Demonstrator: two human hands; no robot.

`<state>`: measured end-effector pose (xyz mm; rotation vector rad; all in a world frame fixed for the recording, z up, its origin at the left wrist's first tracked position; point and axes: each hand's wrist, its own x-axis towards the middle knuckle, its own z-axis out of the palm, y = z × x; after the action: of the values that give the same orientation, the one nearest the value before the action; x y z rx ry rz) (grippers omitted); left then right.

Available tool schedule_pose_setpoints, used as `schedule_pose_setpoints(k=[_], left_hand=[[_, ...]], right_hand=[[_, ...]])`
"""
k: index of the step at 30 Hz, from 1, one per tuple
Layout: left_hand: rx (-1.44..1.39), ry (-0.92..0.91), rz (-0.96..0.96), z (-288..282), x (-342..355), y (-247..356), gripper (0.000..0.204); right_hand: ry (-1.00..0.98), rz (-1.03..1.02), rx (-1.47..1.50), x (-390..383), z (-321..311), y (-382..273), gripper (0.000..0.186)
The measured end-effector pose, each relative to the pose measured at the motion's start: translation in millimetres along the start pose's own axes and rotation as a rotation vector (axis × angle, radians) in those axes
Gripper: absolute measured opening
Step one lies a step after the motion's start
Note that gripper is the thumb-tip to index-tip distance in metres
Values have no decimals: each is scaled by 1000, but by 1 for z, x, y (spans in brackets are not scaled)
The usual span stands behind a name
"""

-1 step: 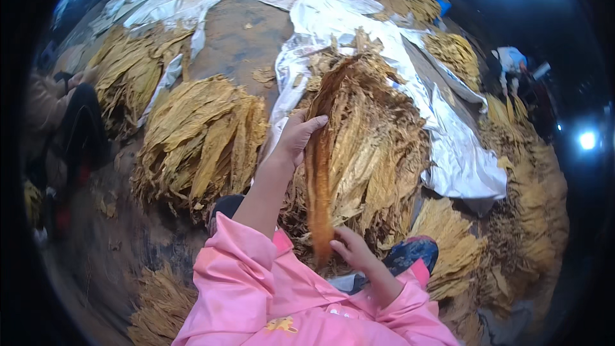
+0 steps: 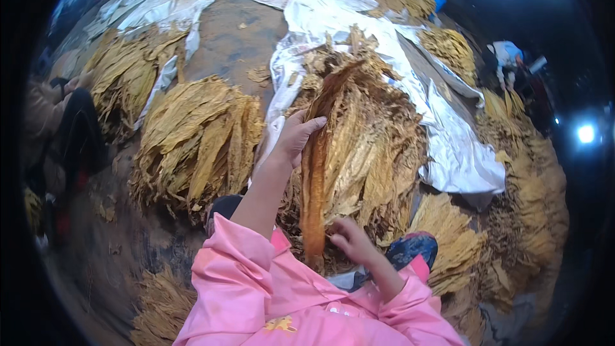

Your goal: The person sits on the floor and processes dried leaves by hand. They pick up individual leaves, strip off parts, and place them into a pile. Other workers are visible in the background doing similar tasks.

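My left hand (image 2: 299, 136) is closed on the upper part of a long reddish-brown dried tobacco leaf (image 2: 312, 211), thumb on top. The leaf hangs down toward my lap, its lower end free. My right hand (image 2: 352, 241) is just right of that lower end, apart from it, fingers bent with a gap to the thumb and nothing visible between them. Behind and below both hands lies a big pile of yellow-brown tobacco leaves (image 2: 371, 154), spread in front of my knees.
Another leaf pile (image 2: 198, 141) stands left of mine, with one more (image 2: 134, 77) beyond. White sheeting (image 2: 458, 160) runs behind and to the right. Smaller bundles (image 2: 448, 237) lie by my right knee. One person (image 2: 70, 115) sits at the left edge, another (image 2: 506, 57) at the far right.
The leaf's lower end has swung slightly left, away from my right hand. My right hand has drawn a little right and up, its fingers more bent. My left hand keeps its grip.
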<state>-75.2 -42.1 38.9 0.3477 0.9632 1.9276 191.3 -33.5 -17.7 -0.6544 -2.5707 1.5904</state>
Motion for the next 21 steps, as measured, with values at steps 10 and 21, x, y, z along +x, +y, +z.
schedule_pose_setpoints(k=[10, 21], left_hand=[[480, -427, -217, 40, -27, -58, 50], [821, -516, -218, 39, -37, -73, 29]], right_hand=[[444, -178, 708, 113, -90, -59, 42], [337, 67, 1097, 102, -83, -52, 19]])
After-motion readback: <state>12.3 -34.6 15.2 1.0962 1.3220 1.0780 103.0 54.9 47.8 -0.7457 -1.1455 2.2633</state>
